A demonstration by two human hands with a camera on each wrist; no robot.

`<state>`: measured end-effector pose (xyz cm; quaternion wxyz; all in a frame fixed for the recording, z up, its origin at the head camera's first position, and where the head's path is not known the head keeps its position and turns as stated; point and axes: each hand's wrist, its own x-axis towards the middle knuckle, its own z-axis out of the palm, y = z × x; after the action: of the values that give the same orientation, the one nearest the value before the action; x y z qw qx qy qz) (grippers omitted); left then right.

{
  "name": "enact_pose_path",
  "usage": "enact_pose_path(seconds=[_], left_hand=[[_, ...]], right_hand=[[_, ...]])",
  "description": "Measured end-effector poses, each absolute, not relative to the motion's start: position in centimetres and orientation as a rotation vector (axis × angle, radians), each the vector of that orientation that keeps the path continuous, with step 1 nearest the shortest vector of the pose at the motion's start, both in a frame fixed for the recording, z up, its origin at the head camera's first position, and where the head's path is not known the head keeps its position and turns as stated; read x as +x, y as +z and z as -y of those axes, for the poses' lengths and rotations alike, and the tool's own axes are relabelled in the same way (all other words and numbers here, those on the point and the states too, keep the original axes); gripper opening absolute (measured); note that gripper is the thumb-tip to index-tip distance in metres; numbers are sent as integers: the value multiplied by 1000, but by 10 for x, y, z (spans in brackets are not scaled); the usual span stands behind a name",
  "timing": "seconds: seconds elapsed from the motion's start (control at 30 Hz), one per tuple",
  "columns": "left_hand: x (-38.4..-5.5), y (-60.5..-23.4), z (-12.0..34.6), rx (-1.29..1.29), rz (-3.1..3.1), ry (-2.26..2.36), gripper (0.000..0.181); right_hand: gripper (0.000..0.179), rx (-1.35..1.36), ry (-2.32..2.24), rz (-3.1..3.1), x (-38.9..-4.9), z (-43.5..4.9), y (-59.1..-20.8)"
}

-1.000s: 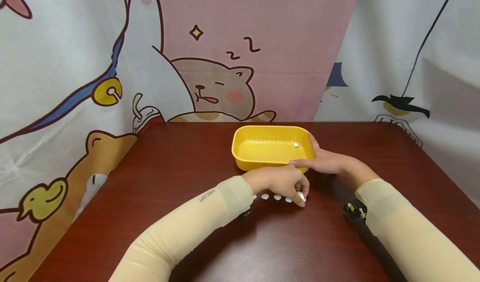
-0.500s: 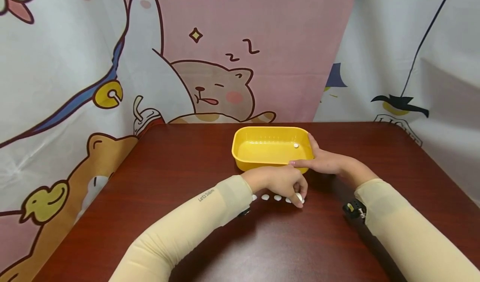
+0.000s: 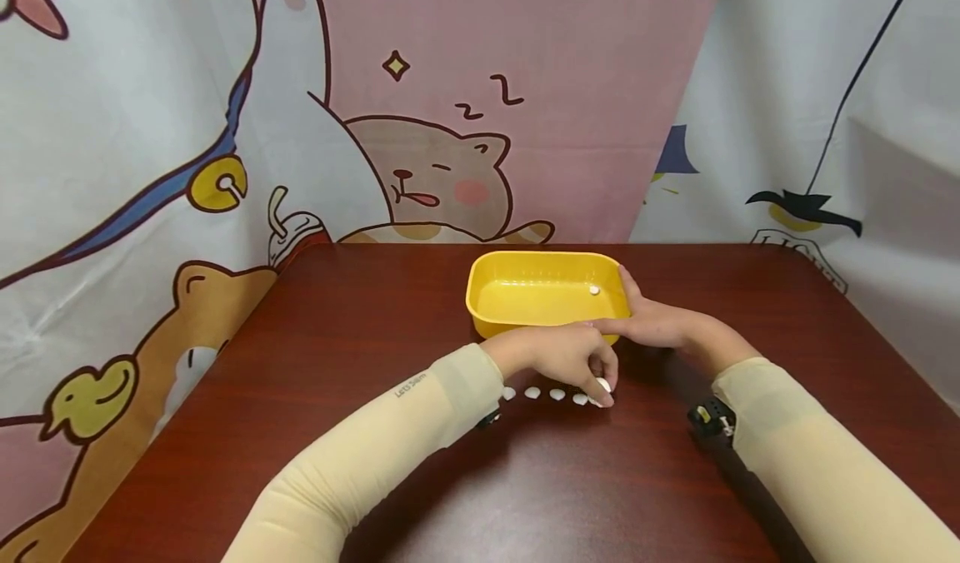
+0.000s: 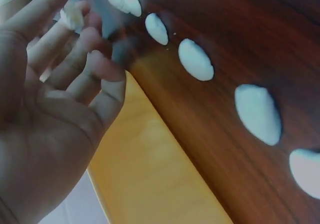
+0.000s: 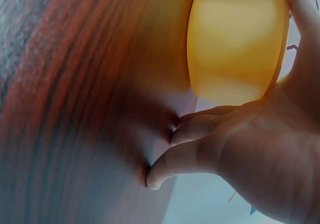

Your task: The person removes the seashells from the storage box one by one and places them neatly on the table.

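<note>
In the head view my left hand [image 3: 572,356] reaches over the table in front of the yellow basin [image 3: 547,326]. Between its thumb and fingertips it pinches a small white piece [image 4: 72,17], kind unclear. Just below those fingertips begins a row of flat, oval white pieces [image 4: 196,59]; two at the far end [image 4: 124,0] touch or overlap. My right hand [image 3: 656,323] rests against the basin's near right corner, its thumb along the front rim and a finger along the right end. Its other fingers reach down to the tabletop in the right wrist view.
One small white piece [image 3: 594,291] lies inside the basin near its right end. The dark red-brown wooden table [image 3: 360,330] meets a printed cartoon curtain [image 3: 585,130] at the back and sides.
My left fingertips dip slightly, then rise a little with the white piece, exposing more of the row's right end. My right hand and the basin stay in place.
</note>
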<state>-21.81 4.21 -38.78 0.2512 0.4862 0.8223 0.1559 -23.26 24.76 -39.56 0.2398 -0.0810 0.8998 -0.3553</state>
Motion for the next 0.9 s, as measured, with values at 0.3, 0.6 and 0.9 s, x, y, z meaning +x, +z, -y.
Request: enact_pose_path(seconds=[0.3, 0.6, 0.9], left_hand=[[-205, -404, -64, 1269, -2530, 388, 21], [-197, -412, -93, 1339, -2661, 204, 27], [-200, -412, -86, 1293, -2590, 223, 27]], right_hand=[[133, -238, -893, -2432, -234, -252, -393], [135, -206, -903, -2420, -235, -248, -389], [136, -216, -893, -2425, -236, -247, -392]])
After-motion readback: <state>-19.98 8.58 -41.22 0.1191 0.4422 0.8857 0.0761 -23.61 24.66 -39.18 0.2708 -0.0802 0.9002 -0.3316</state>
